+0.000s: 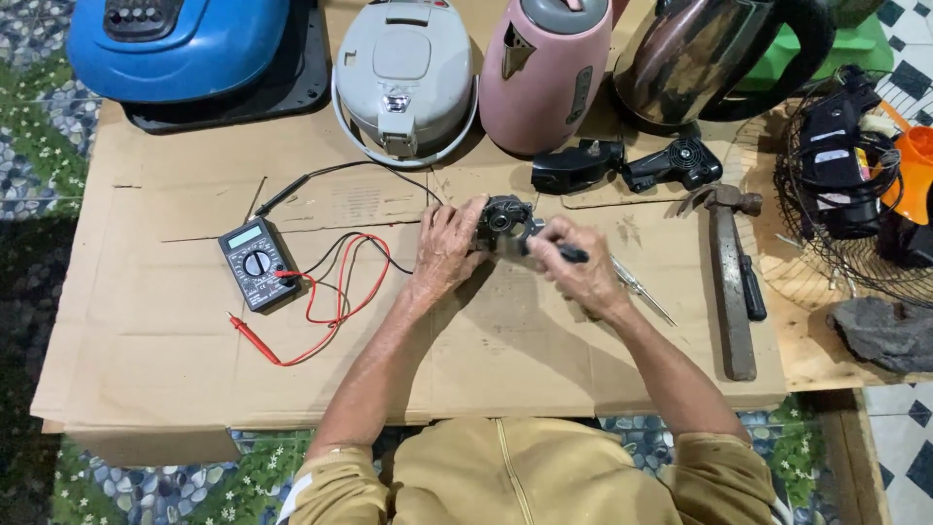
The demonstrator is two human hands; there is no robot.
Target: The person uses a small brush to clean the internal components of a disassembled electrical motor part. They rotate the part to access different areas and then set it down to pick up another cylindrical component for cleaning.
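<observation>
Head cam: left hand point(445, 251) has its fingers wrapped round a small dark grey metal motor part point(503, 220), held just above the brown cardboard sheet point(544, 360). Right hand point(573, 270) pinches a black-handled tool point(566, 252) against it. Looks dense, rigid, maybe greasy, so I'd grip the body. A black multimeter point(257, 262) lies to the left.

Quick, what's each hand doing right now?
Left hand: closed around a small dark motor part.
Right hand: closed on a dark-handled tool, its tip at that part.
</observation>
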